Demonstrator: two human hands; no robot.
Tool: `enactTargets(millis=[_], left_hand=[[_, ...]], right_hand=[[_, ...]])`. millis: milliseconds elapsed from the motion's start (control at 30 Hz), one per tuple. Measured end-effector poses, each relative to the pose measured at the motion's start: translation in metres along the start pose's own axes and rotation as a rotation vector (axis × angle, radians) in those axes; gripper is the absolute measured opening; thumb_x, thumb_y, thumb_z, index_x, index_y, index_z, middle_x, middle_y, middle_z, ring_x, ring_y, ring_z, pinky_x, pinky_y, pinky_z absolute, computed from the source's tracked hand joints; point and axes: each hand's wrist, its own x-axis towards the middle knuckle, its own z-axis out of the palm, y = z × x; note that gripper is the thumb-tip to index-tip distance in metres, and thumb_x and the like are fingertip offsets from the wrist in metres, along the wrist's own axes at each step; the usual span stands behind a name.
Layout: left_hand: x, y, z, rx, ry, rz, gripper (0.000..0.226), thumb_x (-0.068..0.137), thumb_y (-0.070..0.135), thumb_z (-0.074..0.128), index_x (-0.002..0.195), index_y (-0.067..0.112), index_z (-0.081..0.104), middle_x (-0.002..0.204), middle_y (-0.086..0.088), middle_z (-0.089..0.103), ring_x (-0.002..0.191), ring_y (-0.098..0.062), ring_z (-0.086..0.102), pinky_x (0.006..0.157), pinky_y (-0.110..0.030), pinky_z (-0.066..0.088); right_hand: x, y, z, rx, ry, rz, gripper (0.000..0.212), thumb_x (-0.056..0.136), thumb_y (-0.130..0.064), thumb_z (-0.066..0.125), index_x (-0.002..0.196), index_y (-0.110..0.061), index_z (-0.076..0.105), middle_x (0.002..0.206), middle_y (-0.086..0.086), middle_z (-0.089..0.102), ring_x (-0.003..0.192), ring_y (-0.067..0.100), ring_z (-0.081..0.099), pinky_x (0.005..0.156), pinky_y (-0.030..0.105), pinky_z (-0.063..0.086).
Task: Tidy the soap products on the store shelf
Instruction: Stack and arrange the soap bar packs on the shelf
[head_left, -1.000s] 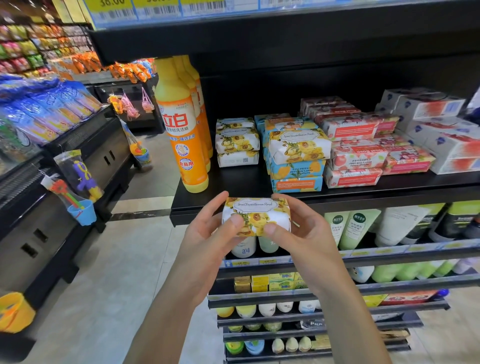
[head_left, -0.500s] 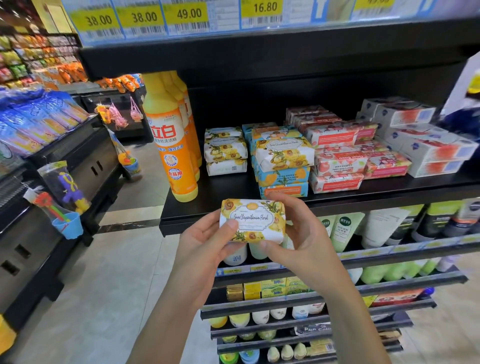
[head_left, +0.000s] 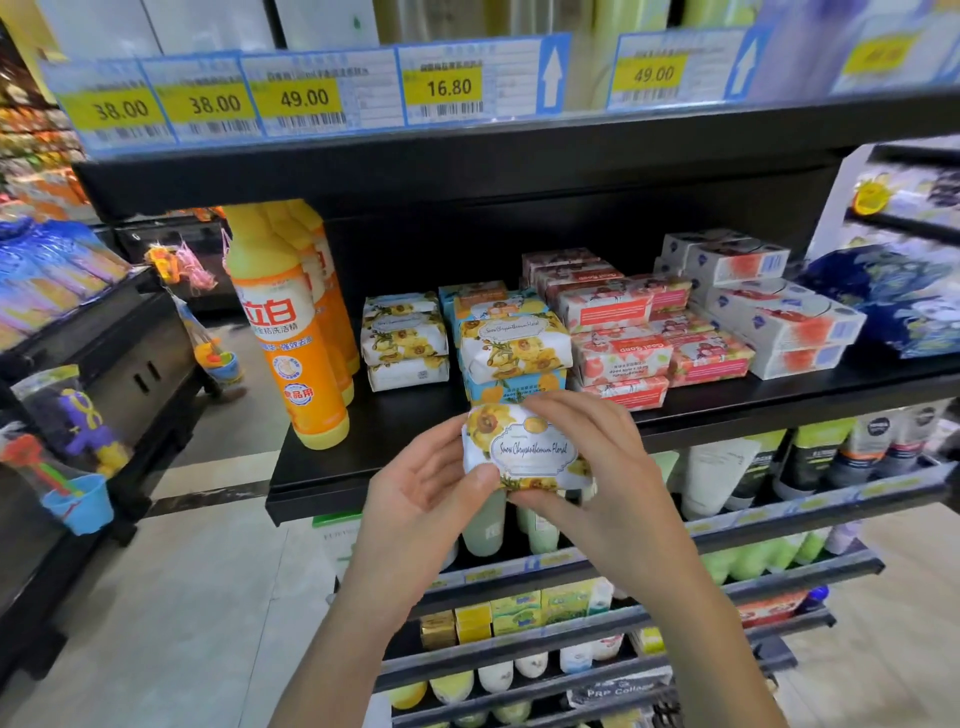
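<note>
**Inspector A:** Head view. What do we record for the hands?

**Inspector B:** We note that both hold one wrapped floral soap bar (head_left: 527, 449). The left hand (head_left: 421, 499) pinches its lower left edge, thumb on the front. The right hand (head_left: 608, 483) clasps its right side, fingers curled over the top, thumb beneath.

**Inspector A:** And where do we place the bar?

**Inspector B:** Between the two hands, label facing us, held before the front edge of the black shelf (head_left: 363, 462). Just beyond the right hand's fingers we see a stack of matching soaps (head_left: 511, 348). An orange bottle (head_left: 283, 332) stands beyond and left of the left hand.
</note>
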Motion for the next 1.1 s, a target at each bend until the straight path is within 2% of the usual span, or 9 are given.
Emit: enactTargets(millis=[100, 200, 300, 367, 433, 600, 767, 967, 1100], left_hand=[[0.005, -0.005, -0.010, 0.242, 0.000, 0.073, 0.047, 0.083, 0.032, 0.076, 0.128, 0.035, 0.064, 0.124, 0.020, 0.071, 0.120, -0.001, 0.064, 0.103, -0.027, 0.052], [0.015, -0.018, -0.029, 0.650, 0.047, 0.130, 0.051, 0.087, 0.041, 0.075, 0.135, 0.044, 0.059, 0.137, 0.027, 0.059, 0.130, 0.009, 0.049, 0.110, -0.026, 0.041], [0.027, -0.030, -0.038, 0.976, 0.027, 0.184, 0.061, 0.088, 0.045, 0.074, 0.145, 0.035, 0.052, 0.148, 0.015, 0.051, 0.140, -0.003, 0.040, 0.116, -0.027, 0.028], [0.033, -0.039, -0.039, 1.092, 0.004, 0.193, 0.064, 0.089, 0.044, 0.074, 0.147, 0.027, 0.052, 0.150, 0.008, 0.051, 0.143, -0.012, 0.040, 0.118, -0.029, 0.024], [0.037, -0.046, -0.038, 1.183, 0.001, 0.204, 0.063, 0.089, 0.042, 0.076, 0.146, 0.023, 0.055, 0.150, 0.003, 0.053, 0.142, -0.019, 0.045, 0.119, -0.036, 0.029], [0.035, -0.049, -0.036, 1.223, 0.057, 0.241, 0.057, 0.089, 0.040, 0.077, 0.141, 0.021, 0.061, 0.145, 0.002, 0.059, 0.136, -0.021, 0.052, 0.114, -0.039, 0.037], [0.034, -0.049, -0.035, 1.210, 0.065, 0.232, 0.057, 0.090, 0.040, 0.075, 0.142, 0.022, 0.059, 0.147, 0.002, 0.057, 0.137, -0.020, 0.051, 0.115, -0.038, 0.035], [0.034, -0.051, -0.036, 1.185, 0.071, 0.215, 0.057, 0.092, 0.041, 0.072, 0.145, 0.024, 0.056, 0.150, 0.005, 0.054, 0.140, -0.018, 0.047, 0.117, -0.037, 0.033], [0.034, -0.051, -0.036, 1.164, 0.066, 0.215, 0.057, 0.094, 0.040, 0.070, 0.147, 0.024, 0.055, 0.152, 0.005, 0.052, 0.143, -0.017, 0.043, 0.118, -0.033, 0.027]], right_hand=[[0.002, 0.010, -0.024, 0.004, 0.040, 0.038, 0.072, 0.079, -0.033, 0.083, 0.144, -0.032, 0.052, 0.144, -0.023, 0.043, 0.139, -0.005, 0.033, 0.112, 0.009, 0.025], [0.010, 0.022, -0.053, -0.017, 0.096, 0.101, 0.071, 0.077, -0.039, 0.080, 0.142, -0.033, 0.053, 0.143, -0.016, 0.047, 0.138, -0.004, 0.036, 0.110, 0.005, 0.025], [0.029, 0.037, -0.077, -0.096, 0.101, 0.134, 0.073, 0.077, -0.041, 0.078, 0.143, -0.028, 0.053, 0.140, -0.014, 0.048, 0.135, 0.003, 0.040, 0.110, 0.008, 0.026], [0.047, 0.047, -0.089, -0.139, 0.062, 0.174, 0.073, 0.078, -0.038, 0.082, 0.144, -0.028, 0.051, 0.136, -0.016, 0.048, 0.133, 0.005, 0.042, 0.112, 0.021, 0.032], [0.064, 0.055, -0.096, -0.173, 0.003, 0.237, 0.072, 0.078, -0.035, 0.086, 0.141, -0.032, 0.050, 0.132, -0.018, 0.050, 0.129, 0.005, 0.043, 0.109, 0.031, 0.038], [0.096, 0.069, -0.102, -0.192, -0.140, 0.269, 0.067, 0.079, -0.034, 0.086, 0.139, -0.030, 0.054, 0.137, -0.011, 0.052, 0.128, 0.013, 0.048, 0.102, 0.032, 0.041], [0.110, 0.078, -0.111, -0.258, -0.268, 0.250, 0.064, 0.081, -0.039, 0.083, 0.140, -0.040, 0.057, 0.145, -0.005, 0.039, 0.137, 0.016, 0.037, 0.105, 0.033, 0.036], [0.116, 0.072, -0.110, -0.271, -0.219, 0.276, 0.058, 0.080, -0.040, 0.084, 0.134, -0.035, 0.062, 0.145, -0.005, 0.053, 0.132, 0.020, 0.049, 0.105, 0.042, 0.045], [0.116, 0.070, -0.107, -0.308, -0.237, 0.287, 0.059, 0.085, -0.038, 0.080, 0.140, -0.032, 0.061, 0.152, -0.003, 0.047, 0.138, 0.022, 0.045, 0.100, 0.033, 0.038]])
